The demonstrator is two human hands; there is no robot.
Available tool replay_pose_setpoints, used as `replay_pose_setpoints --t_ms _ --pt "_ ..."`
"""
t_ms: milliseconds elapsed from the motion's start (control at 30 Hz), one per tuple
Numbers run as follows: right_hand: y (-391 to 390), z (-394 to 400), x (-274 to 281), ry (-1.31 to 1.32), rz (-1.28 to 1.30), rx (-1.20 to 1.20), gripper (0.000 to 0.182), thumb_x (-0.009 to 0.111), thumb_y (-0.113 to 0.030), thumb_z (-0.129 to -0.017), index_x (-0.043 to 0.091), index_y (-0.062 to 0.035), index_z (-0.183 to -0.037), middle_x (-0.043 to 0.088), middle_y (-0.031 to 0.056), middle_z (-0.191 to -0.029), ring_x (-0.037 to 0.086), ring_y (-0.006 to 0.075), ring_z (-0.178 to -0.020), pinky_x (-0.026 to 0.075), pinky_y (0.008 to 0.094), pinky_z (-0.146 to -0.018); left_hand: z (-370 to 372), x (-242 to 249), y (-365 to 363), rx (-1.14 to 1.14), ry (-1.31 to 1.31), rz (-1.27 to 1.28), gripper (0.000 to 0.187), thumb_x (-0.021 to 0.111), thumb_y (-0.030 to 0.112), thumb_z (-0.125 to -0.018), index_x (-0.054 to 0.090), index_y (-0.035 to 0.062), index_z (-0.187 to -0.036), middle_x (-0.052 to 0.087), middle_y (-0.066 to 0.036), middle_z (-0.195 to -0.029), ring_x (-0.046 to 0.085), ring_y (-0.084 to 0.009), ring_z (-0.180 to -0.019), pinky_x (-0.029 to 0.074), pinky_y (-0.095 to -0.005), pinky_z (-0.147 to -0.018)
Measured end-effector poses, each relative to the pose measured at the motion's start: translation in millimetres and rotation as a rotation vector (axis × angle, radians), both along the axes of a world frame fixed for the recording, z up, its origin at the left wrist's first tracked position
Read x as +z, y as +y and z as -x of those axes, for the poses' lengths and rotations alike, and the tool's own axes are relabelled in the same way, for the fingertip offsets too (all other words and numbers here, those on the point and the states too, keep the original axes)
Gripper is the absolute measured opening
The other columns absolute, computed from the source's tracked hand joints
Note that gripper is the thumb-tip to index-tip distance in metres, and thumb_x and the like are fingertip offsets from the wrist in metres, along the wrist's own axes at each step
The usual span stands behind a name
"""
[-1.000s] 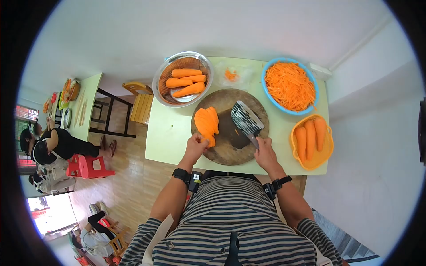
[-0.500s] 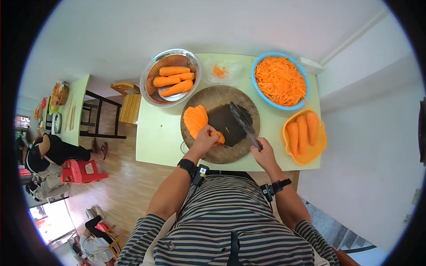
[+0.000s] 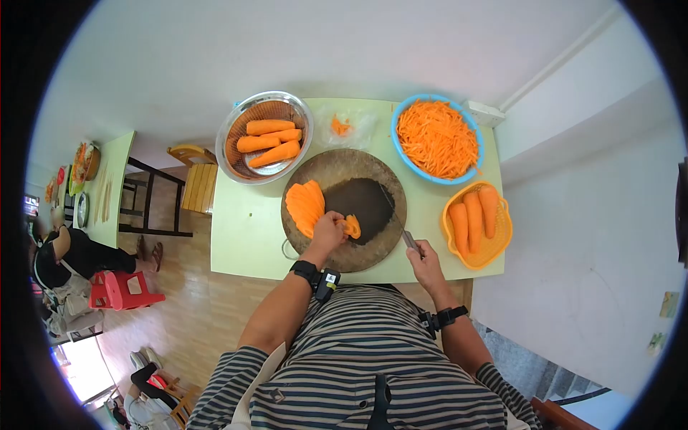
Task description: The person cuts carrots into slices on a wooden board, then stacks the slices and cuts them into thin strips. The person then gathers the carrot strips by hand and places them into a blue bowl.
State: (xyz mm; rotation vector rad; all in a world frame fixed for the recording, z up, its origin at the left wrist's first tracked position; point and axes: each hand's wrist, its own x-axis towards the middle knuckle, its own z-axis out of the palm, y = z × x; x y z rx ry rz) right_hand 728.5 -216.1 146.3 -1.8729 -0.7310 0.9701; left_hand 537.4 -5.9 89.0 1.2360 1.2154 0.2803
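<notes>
While the right hand (image 3: 426,264) grips the handle of a cleaver (image 3: 398,216), fingers curled round it and blade turned nearly edge-on over the round chopping board (image 3: 308,168), the left hand (image 3: 329,231) pinches a small group of carrot slices (image 3: 352,226) on that board. Head view: a fanned row of sliced carrot (image 3: 304,203) lies at the board's left, just beside the left hand. Behind the board, a metal bowl (image 3: 307,115) holds whole carrots; a blue basin (image 3: 395,136) holds shredded carrot. Yellow basket (image 3: 504,231), right of board: three whole carrots (image 3: 474,221).
</notes>
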Motion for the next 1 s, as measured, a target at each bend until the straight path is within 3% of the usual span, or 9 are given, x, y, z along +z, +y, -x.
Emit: replay_pose_setpoints --t_ms 167,367,467,533,633,767,833,900,1000 --pt "0 -6 4 -0.033 0.026 0.026 0.028 0.060 -0.023 -0.101 0.059 0.0019 -0.114 0.056 -0.0001 -0.084 0.049 0.0081 -0.074 0.042 0.0257 -0.067 5 -8 2 -0.018 -0.026 0.023 0.029 0.062 -0.001 -0.092 0.060 -0.0017 -0.121 0.067 -0.012 -0.088 0.071 -0.0183 -0.067 0.058 -0.0314 -0.058" --pt "0 -5 3 -0.034 0.046 0.064 0.031 0.060 -0.025 -0.100 0.058 0.0017 -0.116 0.054 0.0003 -0.082 0.048 0.0089 -0.073 0.042 0.0260 -0.066 2 6 -4 0.068 -0.011 -0.080 0.020 0.066 -0.001 -0.089 0.064 -0.0017 -0.108 0.065 -0.008 -0.081 0.070 -0.0182 -0.068 0.056 -0.0299 -0.057" --pt "1 -5 10 -0.054 0.057 0.094 0.032 0.060 -0.026 -0.100 0.058 0.0020 -0.116 0.055 0.0016 -0.083 0.049 0.0102 -0.074 0.043 0.0270 -0.067 2 1 -2 -0.055 0.017 -0.165 0.014 0.067 0.002 -0.090 0.060 -0.0014 -0.101 0.065 -0.006 -0.079 0.065 -0.0127 -0.063 0.054 -0.0271 -0.056" --pt "1 -4 9 -0.057 0.065 0.098 0.033 0.060 -0.026 -0.100 0.058 0.0022 -0.117 0.055 0.0023 -0.083 0.049 0.0109 -0.074 0.043 0.0276 -0.067 1 -12 -4 -0.038 0.069 -0.329 0.019 0.071 0.005 -0.084 0.064 -0.0021 -0.100 0.069 -0.013 -0.077 0.071 -0.0242 -0.072 0.056 -0.0352 -0.065" --pt "1 -4 9 -0.031 0.043 0.121 0.034 0.059 -0.027 -0.100 0.058 0.0025 -0.117 0.055 0.0031 -0.082 0.050 0.0117 -0.074 0.044 0.0285 -0.068 -2 -16 -8 -0.003 0.130 -0.368 0.021 0.071 0.007 -0.083 0.063 -0.0031 -0.100 0.071 -0.017 -0.083 0.072 -0.0294 -0.076 0.056 -0.0378 -0.071" --pt "4 -5 14 -0.042 0.075 0.125 0.034 0.060 -0.027 -0.100 0.059 0.0023 -0.117 0.055 0.0031 -0.081 0.050 0.0118 -0.075 0.044 0.0282 -0.068 -4 3 -13 -0.105 0.297 -0.424 0.021 0.071 0.007 -0.083 0.064 -0.0027 -0.100 0.071 -0.018 -0.085 0.073 -0.0316 -0.082 0.057 -0.0396 -0.074" --pt "6 -6 19 -0.043 0.088 0.115 0.034 0.059 -0.027 -0.100 0.059 0.0022 -0.117 0.055 0.0030 -0.081 0.051 0.0118 -0.075 0.044 0.0281 -0.068 -9 20 -12 -0.087 0.293 -0.215 0.021 0.072 0.008 -0.083 0.064 -0.0029 -0.100 0.071 -0.020 -0.085 0.073 -0.0321 -0.081 0.057 -0.0405 -0.074" --pt "7 -8 24 -0.007 0.156 0.144 0.042 0.058 -0.032 -0.100 0.058 0.0016 -0.124 0.064 0.0141 -0.092 0.061 0.0210 -0.085 0.050 0.0338 -0.079 -10 5 -12 -0.101 0.286 -0.273 0.021 0.072 0.008 -0.083 0.064 -0.0032 -0.100 0.071 -0.020 -0.084 0.074 -0.0313 -0.077 0.057 -0.0396 -0.072" --pt "4 -1 19 -0.011 0.091 0.214 0.041 0.057 -0.032 -0.101 0.058 0.0015 -0.124 0.063 0.0138 -0.091 0.061 0.0212 -0.085 0.050 0.0343 -0.080 -13 4 -13 -0.104 0.274 -0.255 0.020 0.071 0.008 -0.085 0.064 -0.0037 -0.100 0.071 -0.019 -0.082 0.073 -0.0289 -0.070 0.058 -0.0378 -0.066"
